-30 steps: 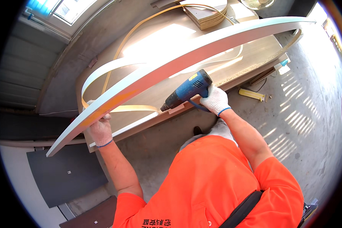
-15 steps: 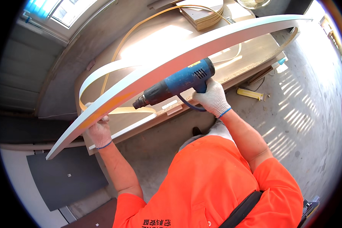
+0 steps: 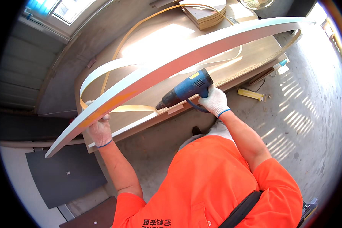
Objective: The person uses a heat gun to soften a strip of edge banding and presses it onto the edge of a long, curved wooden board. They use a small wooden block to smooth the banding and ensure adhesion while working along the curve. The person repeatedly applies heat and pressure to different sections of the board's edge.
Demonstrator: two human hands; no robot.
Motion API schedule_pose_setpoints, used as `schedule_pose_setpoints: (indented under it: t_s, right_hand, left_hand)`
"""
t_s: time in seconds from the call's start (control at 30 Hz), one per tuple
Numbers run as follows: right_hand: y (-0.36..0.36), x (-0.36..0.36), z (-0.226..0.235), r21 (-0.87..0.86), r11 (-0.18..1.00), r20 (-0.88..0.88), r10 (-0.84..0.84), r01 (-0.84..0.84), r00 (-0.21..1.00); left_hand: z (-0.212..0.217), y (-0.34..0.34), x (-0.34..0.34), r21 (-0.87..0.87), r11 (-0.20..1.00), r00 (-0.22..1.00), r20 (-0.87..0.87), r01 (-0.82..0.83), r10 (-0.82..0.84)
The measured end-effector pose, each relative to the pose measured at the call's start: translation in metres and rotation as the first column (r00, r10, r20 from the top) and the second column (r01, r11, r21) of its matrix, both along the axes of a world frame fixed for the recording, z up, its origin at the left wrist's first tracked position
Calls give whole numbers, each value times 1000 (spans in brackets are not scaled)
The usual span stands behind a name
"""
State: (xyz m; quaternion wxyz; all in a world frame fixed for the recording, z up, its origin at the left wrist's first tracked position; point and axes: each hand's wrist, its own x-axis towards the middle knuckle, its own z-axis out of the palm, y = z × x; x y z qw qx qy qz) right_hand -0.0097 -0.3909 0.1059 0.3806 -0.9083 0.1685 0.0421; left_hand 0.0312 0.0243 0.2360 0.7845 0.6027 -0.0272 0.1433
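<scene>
My left hand [image 3: 100,131], in a white knitted glove, is closed around the lower left part of a long, curved white board [image 3: 171,62]. A thin edging strip [image 3: 102,69], white on one face and yellowish on the other, loops behind the board beside that hand. Whether my fingers pinch the strip as well is hidden. My gloved right hand [image 3: 215,101] grips the handle of a blue heat gun [image 3: 192,86] with a dark nozzle. The nozzle points down and left, apart from the board, close to the strip's loose end. An orange tint shows on the board's face near my left hand.
Below the board stands a wooden worktable [image 3: 140,123] with a rough front edge. Stacked curved wood pieces [image 3: 207,17] lie at its far side, near a fan [image 3: 256,3]. Dark panels [image 3: 66,174] are at the lower left. A yellow piece [image 3: 250,94] lies on the concrete floor.
The heat gun and my right hand have moved down, away from the board, with the nozzle shifting right. The board has shifted slightly; my left hand keeps its grip.
</scene>
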Motion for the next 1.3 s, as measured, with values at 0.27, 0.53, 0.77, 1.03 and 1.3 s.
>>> schedule_pose_setpoints:
  t_s: [0.27, 0.53, 0.77, 1.03, 1.3]
  right_hand:
    - [3, -6, -31, -21, 1000, 14, 24, -24, 1000]
    - [8, -8, -26, 28, 1000, -54, -5, 7, 999]
    - [9, -9, -5, 110, 993, 9, -51, 50, 999]
    - [18, -3, 46, 212, 977, 140, -40, 10, 989]
    - [28, 2, 71, 262, 965, 220, -58, -2, 974]
  left_hand:
    - [0, -3, -2, -36, 999, 999, -4, -41, 41]
    - [-10, 10, 2, -49, 998, 1000, 1, -27, 27]
    - [-12, 15, 0, -8, 999, 998, 42, 36, -35]
    - [-12, 9, 1, 7, 1000, 1000, 18, -9, 8]
    - [-6, 1, 0, 0, 999, 998, 56, 40, -40]
